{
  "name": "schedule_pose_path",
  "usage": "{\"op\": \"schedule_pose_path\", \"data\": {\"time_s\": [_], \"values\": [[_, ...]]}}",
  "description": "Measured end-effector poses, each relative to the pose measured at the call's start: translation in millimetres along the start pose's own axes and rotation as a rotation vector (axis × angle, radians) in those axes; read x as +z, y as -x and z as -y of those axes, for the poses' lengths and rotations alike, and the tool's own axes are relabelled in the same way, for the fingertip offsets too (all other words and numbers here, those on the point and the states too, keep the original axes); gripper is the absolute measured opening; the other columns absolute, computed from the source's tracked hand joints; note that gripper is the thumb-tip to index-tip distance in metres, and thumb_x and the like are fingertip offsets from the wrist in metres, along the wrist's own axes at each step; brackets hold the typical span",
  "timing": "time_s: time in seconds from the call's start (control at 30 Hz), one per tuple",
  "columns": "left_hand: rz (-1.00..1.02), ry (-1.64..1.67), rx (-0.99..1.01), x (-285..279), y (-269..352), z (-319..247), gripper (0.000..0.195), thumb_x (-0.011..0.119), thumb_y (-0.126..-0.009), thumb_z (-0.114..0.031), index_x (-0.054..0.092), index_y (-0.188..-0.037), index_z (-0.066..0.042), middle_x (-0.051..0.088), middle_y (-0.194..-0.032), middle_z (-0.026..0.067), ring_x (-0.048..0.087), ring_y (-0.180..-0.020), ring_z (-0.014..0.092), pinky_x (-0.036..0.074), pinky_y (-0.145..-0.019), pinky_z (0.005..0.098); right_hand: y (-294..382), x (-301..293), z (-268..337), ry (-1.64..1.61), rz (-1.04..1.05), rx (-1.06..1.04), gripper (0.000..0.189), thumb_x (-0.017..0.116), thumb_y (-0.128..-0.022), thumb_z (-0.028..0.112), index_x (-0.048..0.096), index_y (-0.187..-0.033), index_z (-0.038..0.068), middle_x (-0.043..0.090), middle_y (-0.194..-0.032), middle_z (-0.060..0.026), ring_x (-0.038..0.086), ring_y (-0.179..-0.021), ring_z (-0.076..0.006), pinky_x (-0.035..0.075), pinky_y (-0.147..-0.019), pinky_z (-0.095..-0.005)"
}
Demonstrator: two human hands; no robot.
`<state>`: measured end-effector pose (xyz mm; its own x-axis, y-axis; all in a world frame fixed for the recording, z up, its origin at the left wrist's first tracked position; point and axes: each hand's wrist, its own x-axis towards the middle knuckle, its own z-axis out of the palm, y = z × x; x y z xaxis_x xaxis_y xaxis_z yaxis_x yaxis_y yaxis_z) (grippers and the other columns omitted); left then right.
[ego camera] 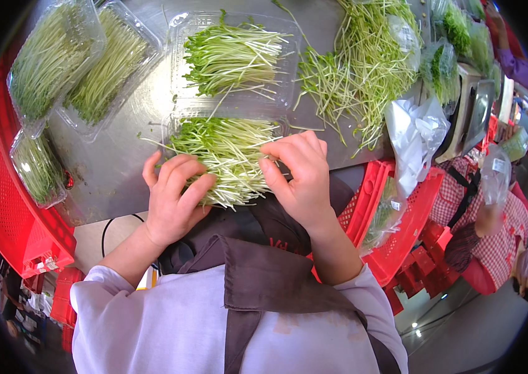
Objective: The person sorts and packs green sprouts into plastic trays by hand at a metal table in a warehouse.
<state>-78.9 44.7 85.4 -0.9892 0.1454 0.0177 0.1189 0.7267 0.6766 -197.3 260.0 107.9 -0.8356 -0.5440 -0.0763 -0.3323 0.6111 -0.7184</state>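
Note:
Before me a clear plastic clamshell container [299,65] lies unfolded on the metal table. A bundle of green-leaved, pale-stemmed sprouts [231,61] fills its far half. Over the near half lies a second bundle of sprouts [226,159], stem ends jutting towards me. My left hand [175,196] rests against this near bundle's left side, fingers spread and curled, tips touching the stems. At its right edge, my right hand [299,173] has thumb and forefinger close together on some stems. The fingertips partly hide the stems they touch.
A loose sprout heap [376,70] covers the table's back right, beside a crumpled plastic bag [417,135]. Filled clamshells [53,65] stand at left by a red crate [6,187]. Another red crate [404,219] is at right, near a person in a checked apron [502,229].

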Motion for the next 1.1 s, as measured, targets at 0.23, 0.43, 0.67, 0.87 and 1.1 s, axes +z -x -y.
{"op": "schedule_pose_path", "data": {"time_s": [0.23,0.43,0.67,0.87,1.1], "values": [[0.01,0.043,0.035,-0.2,-11.3,6.2,0.064,0.081,-0.054,-0.01,0.061,-0.115,-0.011,0.059,-0.117,0.0095,0.057,-0.116,0.032,0.031,-0.108,0.0558,-1.2,15.1,23.6,0.064,0.099,-0.123,0.032,0.082,-0.07,0.027,0.068,-0.096,0.013,0.061,-0.095,0.0,0.055,-0.097,-0.0219,0.035,-0.087,-0.0409],[-0.117,0.033,0.027,0.8,-5.7,7.9,0.076,0.084,-0.049,-0.01,0.055,-0.119,-0.008,0.054,-0.127,0.0169,0.05,-0.122,0.042,0.034,-0.106,0.0592,-0.8,23.1,4.2,0.077,0.03,-0.105,0.018,0.078,-0.077,0.02,0.067,-0.088,0.013,0.058,-0.088,0.001,0.053,-0.092,-0.0223,0.035,-0.084,-0.0412],[-0.166,-0.068,0.013,3.3,3.5,6.2,0.073,0.085,-0.048,-0.013,0.057,-0.116,-0.011,0.054,-0.119,0.0124,0.049,-0.119,0.04,0.034,-0.103,0.0605,-3.0,24.5,3.2,0.081,0.032,-0.099,0.014,0.076,-0.078,0.017,0.064,-0.083,0.012,0.057,-0.082,-0.0008,0.054,-0.087,-0.0228,0.035,-0.082,-0.0403],[-0.059,-0.084,-0.011,-1.5,3.6,5.5,0.054,0.081,-0.052,-0.014,0.064,-0.104,-0.012,0.056,-0.11,0.0065,0.052,-0.116,0.034,0.032,-0.104,0.0574,-2.2,21.8,5.0,0.054,0.045,-0.056,0.012,0.075,-0.079,0.014,0.064,-0.083,0.011,0.059,-0.084,-0.0021,0.055,-0.085,-0.0233,0.036,-0.079,-0.0389],[-0.048,-0.067,-0.01,-6.5,-15.2,11.0,0.061,0.08,-0.052,-0.011,0.064,-0.111,-0.012,0.058,-0.112,0.0077,0.053,-0.115,0.033,0.033,-0.104,0.0559,-17.1,13.4,17.9,0.084,-0.118,-0.063,0.02,0.074,-0.077,0.013,0.067,-0.096,0.01,0.062,-0.093,-0.0064,0.058,-0.087,-0.0278,0.042,-0.078,-0.0414]]}}
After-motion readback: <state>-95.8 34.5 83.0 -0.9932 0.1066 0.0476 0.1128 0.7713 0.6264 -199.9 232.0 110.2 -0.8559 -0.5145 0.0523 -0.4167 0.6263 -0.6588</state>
